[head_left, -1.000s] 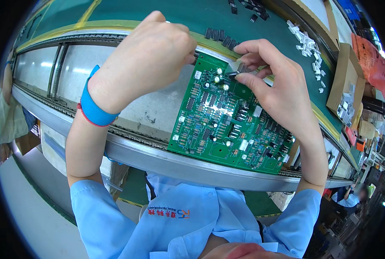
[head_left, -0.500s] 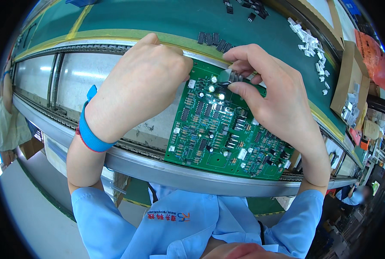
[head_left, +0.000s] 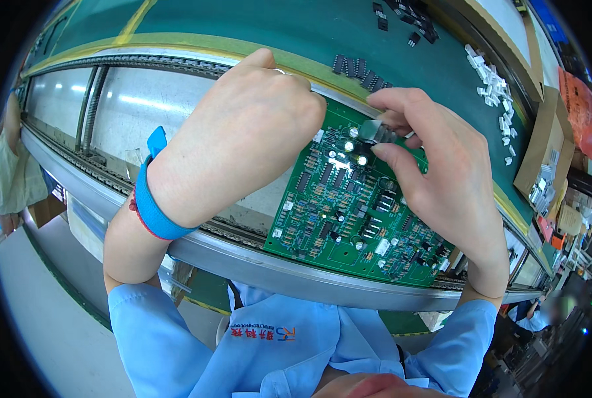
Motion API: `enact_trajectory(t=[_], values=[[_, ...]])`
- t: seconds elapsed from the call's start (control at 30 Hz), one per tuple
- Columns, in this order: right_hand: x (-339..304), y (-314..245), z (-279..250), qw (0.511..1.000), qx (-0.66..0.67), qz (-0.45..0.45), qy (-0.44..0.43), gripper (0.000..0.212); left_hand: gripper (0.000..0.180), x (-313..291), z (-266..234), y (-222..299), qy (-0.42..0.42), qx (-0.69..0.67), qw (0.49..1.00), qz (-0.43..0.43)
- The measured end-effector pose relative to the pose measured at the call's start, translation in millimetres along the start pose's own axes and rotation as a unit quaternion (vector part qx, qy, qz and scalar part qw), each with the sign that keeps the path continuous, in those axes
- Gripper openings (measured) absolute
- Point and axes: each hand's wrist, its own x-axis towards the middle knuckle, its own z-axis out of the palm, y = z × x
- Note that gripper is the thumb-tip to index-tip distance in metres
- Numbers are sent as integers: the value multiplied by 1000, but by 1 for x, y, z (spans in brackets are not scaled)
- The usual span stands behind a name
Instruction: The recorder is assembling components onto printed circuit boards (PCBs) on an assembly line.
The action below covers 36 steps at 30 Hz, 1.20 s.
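A green circuit board (head_left: pixel 346 253), filled with chips, resistors, white connectors and capacitors, lies across the metal rails in front of me. My right hand (head_left: pixel 445 159) is closed on a silver finned heat sink (head_left: pixel 379 132), pinched between thumb and fingers over the far part of the board. Small round capacitors (head_left: pixel 354 146) stand just left of it. My left hand (head_left: pixel 263 119), with a blue wrist strap (head_left: pixel 151 199), is curled at the board's far left corner. Its fingertips are hidden beneath it, so what they hold does not show.
Beyond the far rail, a green work surface (head_left: pixel 256 20) carries several black chips (head_left: pixel 359 68), black three-legged parts (head_left: pixel 412 23) and a pile of white connectors (head_left: pixel 491 83). A cardboard box (head_left: pixel 544 136) stands at the right. Another person's arm (head_left: pixel 12 126) shows at the far left.
The whole scene has shifted right and slightly down in the picture. Both hands keep about the same places over the board, and the heat sink stays in my right hand.
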Motion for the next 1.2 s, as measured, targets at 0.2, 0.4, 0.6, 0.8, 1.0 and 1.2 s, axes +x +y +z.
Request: enact_trajectory(t=[0.2,0.4,0.6,0.8,1.0,1.2], values=[[1,0,-1,1000,10,13,-6,48,8,-1,2,0,21,6,1000,17],[3,4,-1,999,41,25,-5,48,5,-1,-3,1,-4,10,1000,0],[1,13,-3,998,67,20,-1,47,2,3,-2,0,-16,6,1000,-7],[0,16,-3,997,73,17,0,46,3,5,-3,1,-14,-25,999,-14],[0,16,0,997,71,8,-1,46,4,5,-5,1,-16,-27,999,-23],[0,8,-2,1000,0,-15,-19,44,4,4,-5,0,-36,-13,999,-22]])
